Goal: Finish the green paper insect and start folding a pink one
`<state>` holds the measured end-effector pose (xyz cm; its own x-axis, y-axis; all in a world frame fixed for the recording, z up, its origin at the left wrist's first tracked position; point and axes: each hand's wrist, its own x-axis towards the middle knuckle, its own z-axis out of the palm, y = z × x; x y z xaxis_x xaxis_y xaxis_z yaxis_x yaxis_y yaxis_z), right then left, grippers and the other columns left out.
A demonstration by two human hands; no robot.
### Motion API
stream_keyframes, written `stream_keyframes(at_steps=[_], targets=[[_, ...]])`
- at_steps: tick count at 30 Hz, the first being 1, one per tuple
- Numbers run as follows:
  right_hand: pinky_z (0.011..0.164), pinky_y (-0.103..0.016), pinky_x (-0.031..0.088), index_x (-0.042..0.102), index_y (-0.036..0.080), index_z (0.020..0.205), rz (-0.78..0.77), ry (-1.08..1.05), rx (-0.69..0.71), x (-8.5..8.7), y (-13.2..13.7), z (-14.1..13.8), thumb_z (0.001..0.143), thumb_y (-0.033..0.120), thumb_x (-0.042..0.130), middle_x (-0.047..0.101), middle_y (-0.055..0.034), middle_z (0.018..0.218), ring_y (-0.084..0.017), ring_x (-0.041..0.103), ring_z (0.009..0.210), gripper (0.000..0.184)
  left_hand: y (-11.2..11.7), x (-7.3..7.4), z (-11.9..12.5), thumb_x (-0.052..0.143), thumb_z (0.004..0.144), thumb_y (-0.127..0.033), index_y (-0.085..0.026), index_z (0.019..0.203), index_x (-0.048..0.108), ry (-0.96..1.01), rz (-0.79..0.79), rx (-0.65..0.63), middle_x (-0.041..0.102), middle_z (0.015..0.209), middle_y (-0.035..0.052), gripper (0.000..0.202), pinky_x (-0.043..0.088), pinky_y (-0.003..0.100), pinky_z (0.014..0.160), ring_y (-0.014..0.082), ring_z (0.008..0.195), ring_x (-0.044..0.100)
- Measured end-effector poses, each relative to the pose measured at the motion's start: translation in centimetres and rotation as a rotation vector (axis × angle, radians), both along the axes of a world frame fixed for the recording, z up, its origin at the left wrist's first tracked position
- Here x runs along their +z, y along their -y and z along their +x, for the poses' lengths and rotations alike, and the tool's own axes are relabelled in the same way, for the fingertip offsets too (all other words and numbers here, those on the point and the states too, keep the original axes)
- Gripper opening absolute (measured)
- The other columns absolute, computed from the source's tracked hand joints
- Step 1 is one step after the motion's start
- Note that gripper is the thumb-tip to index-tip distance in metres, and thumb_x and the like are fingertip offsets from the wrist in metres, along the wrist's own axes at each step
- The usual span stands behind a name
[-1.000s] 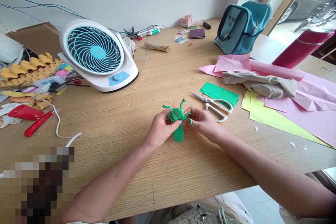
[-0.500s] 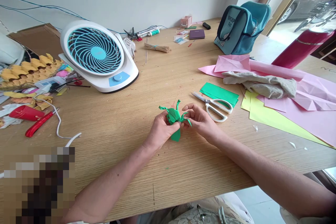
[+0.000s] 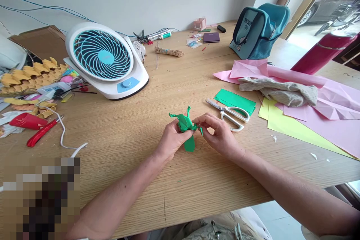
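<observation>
Since the earlier frames the right hand [image 3: 222,135] has curled in: its fingers [image 3: 204,119], which stood looser and more spread, are now pinched down on a thin limb at the right side of the green paper figure [image 3: 185,123]. The figure has swung a little to the left and tilted with them.

The left hand [image 3: 171,141] is closed on the figure's body from the other side, thumb on top, with the flat lower tab sticking out below the grip. Held this way, one hand seems to steady the folded bulk while the other works a single small point. The figure sits low over the bench [image 3: 126,135], at its near middle, just in front of the person; whether it touches the wood I cannot tell.

Just beside the right hand lie white-handled scissors [image 3: 231,114], blades pointing left. One handle overlaps a flat green sheet [image 3: 235,99] of the same colour as the figure, both within easy reach.

Farther right are yellow-green paper [image 3: 284,122] and pink paper [image 3: 332,97], with a grey cloth [image 3: 281,90] lying on the pink. Behind them stand a teal bag [image 3: 258,30] and a red flask [image 3: 320,55].

On the left a white and blue fan [image 3: 104,60] faces the seat. Beyond it lie yellow paper pieces [image 3: 28,70], a white cable [image 3: 63,132] and a red cutter [image 3: 42,132].
</observation>
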<state>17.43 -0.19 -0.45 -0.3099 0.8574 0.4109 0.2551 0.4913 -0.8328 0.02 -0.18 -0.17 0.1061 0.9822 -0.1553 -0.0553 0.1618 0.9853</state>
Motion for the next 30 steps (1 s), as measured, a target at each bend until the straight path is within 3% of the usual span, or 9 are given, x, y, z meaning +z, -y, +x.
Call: stream_keyframes(at_steps=[4, 8, 21, 26, 30], targets=[[0.073, -0.031, 0.052, 0.067, 0.022, 0.105, 0.049, 0.031, -0.012, -0.25, -0.19, 0.12, 0.089, 0.006, 0.050, 0.066, -0.0043, 0.097, -0.014, 0.062, 0.081, 0.029, -0.01, -0.05, -0.01, 0.080, 0.065, -0.022, -0.017, 0.081, 0.065, 0.018, 0.013, 0.005, 0.068, 0.083, 0.0003, 0.023, 0.047, 0.031, 0.083, 0.0150, 0.083, 0.061], [0.073, -0.031, 0.053, 0.071, 0.023, 0.104, 0.079, 0.019, -0.037, -0.41, -0.29, 0.14, 0.085, 0.005, 0.055, 0.064, -0.0049, 0.096, -0.015, 0.061, 0.083, 0.030, -0.04, -0.07, -0.01, 0.079, 0.064, -0.021, -0.017, 0.076, 0.062, -0.011, 0.028, 0.021, 0.064, 0.076, -0.0022, 0.022, 0.046, 0.028, 0.077, 0.0130, 0.075, 0.057], [0.070, -0.027, 0.050, 0.073, 0.021, 0.097, 0.054, -0.001, -0.057, -0.62, -0.52, 0.17, 0.085, 0.004, 0.056, 0.067, -0.0022, 0.089, -0.012, 0.061, 0.076, 0.027, -0.04, 0.41, -0.05, 0.075, 0.064, -0.026, -0.017, 0.075, 0.059, -0.093, 0.015, 0.028, 0.058, 0.069, -0.0043, 0.022, 0.041, 0.024, 0.066, 0.0096, 0.066, 0.050], [0.071, -0.029, 0.051, 0.072, 0.019, 0.093, -0.036, -0.005, -0.075, -0.30, -0.54, 0.10, 0.084, 0.008, 0.056, 0.070, -0.0034, 0.088, -0.014, 0.063, 0.077, 0.021, -0.10, 0.35, 0.00, 0.076, 0.063, -0.027, -0.016, 0.072, 0.060, -0.108, 0.012, 0.028, 0.058, 0.068, -0.0039, 0.021, 0.040, 0.024, 0.065, 0.0098, 0.065, 0.050], [0.068, -0.030, 0.049, 0.070, 0.017, 0.087, -0.231, -0.075, -0.061, -0.54, -0.87, 0.01, 0.084, 0.019, 0.059, 0.071, -0.0037, 0.081, -0.014, 0.063, 0.072, 0.012, -0.09, 0.02, -0.06, 0.076, 0.062, -0.028, -0.016, 0.071, 0.063, -0.111, 0.028, 0.037, 0.061, 0.069, -0.0029, 0.020, 0.041, 0.024, 0.065, 0.0103, 0.066, 0.052]])
